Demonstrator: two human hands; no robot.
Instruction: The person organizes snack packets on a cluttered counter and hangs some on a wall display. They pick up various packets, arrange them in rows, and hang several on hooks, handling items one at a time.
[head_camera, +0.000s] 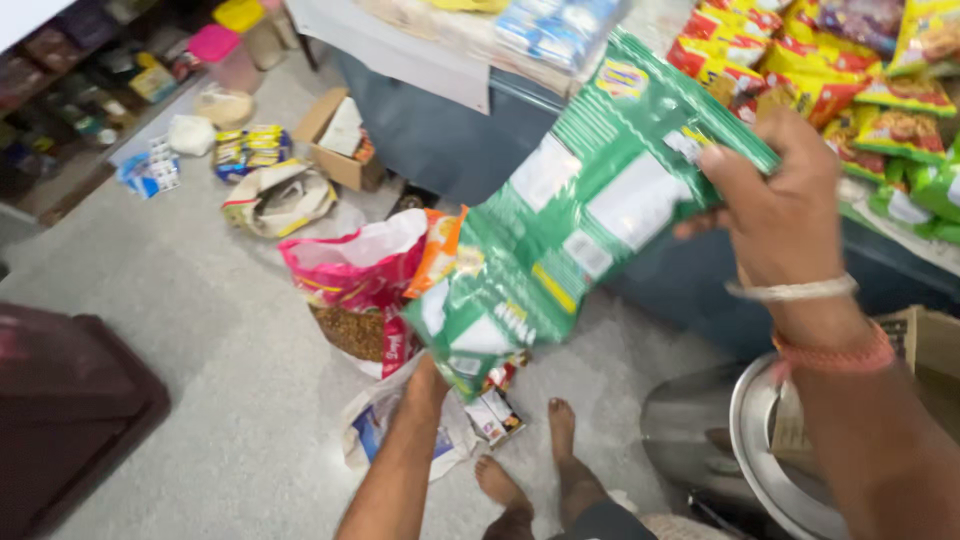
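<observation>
Grey shop floor (230, 330), hands (785, 200) both gripping 1 crinkled green-and-white snack packet strip (570, 220).

1. A pink-and-white sack (352, 262) of brown grain stands open on the grey floor (200, 330).
2. A cardboard box (340, 140) sits by the blue counter (440, 130).
3. Yellow and red snack packets (800, 70) lie stacked at upper right.
4. A steel lidded pot (700, 430) stands at lower right.
5. A dark maroon stool (60, 400) is at left.
</observation>
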